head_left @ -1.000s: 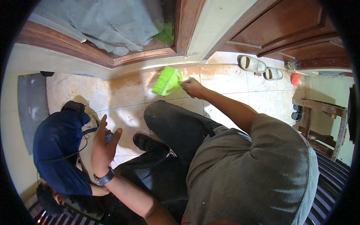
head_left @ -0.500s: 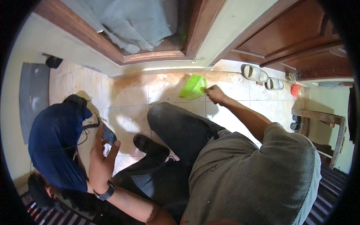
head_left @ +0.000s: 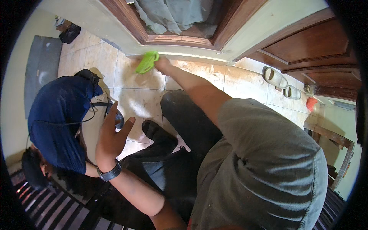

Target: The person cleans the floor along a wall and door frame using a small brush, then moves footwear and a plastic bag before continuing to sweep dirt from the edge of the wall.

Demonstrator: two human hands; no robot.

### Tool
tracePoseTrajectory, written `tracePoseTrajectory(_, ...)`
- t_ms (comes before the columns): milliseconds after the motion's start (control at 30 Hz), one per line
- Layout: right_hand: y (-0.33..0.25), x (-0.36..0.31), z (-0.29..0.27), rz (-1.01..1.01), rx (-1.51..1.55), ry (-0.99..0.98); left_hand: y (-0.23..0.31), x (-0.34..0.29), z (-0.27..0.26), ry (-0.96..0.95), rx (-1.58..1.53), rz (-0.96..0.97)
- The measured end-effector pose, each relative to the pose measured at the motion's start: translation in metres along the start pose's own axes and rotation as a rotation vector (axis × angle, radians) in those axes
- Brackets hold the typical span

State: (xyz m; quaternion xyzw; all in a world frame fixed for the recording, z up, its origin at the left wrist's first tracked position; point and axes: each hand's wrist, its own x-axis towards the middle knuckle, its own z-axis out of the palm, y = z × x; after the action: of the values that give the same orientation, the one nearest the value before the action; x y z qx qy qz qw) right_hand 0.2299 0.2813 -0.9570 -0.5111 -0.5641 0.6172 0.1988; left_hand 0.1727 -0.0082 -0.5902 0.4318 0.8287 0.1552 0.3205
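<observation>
Green brush point(head_left: 146, 63): displaced leftward with the right hand point(head_left: 163, 65) since the earlier frame, from below the right corner of the window frame point(head_left: 176, 40) to below its left corner.
Left hand point(head_left: 112, 138): raised, fingers and thumb spread, holding nothing; perhaps kept aloft for balance.
Black wristband point(head_left: 110, 171): fastened around the left wrist.
Co-worker point(head_left: 57, 119): bent low in a navy shirt toward the left edge of the tiled floor point(head_left: 134, 99), just beside the left hand.
Right hand: closed around the brush's handle, arm extended; this hold presumably lets the bristles reach the floor's wall-side edge.
Bristles: directed away from the hand; whether they touch the floor cannot be told.
Pale slippers point(head_left: 275, 78): paired near the floor's far right corner, by the brown door point(head_left: 314, 46), probably for ready use at the threshold.
Black bag point(head_left: 70, 33): at the floor's far left corner, near a grey panel point(head_left: 40, 73).
Lettering: no brand, label or writing is legible on brush, wristband or slippers.
</observation>
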Motion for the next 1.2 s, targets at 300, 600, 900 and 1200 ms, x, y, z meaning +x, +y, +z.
tracePoseTrajectory(300,0.127,-0.148,-0.271,0.306,0.191,0.342,0.035,-0.009,-0.009,0.116,0.056,0.071)
tracePoseTrajectory(600,0.114,-0.201,-0.261,-0.192,-0.813,0.002,0.035,0.014,0.006,0.021,0.082,0.184)
tracePoseTrajectory(900,-0.082,-0.04,0.039,-0.961,-0.935,-0.143,0.032,0.018,0.006,0.0,0.052,0.116)
tracePoseTrajectory(1200,-0.056,0.025,-0.012,-0.459,-0.947,-0.076,0.02,0.031,0.008,0.012,0.058,0.04)
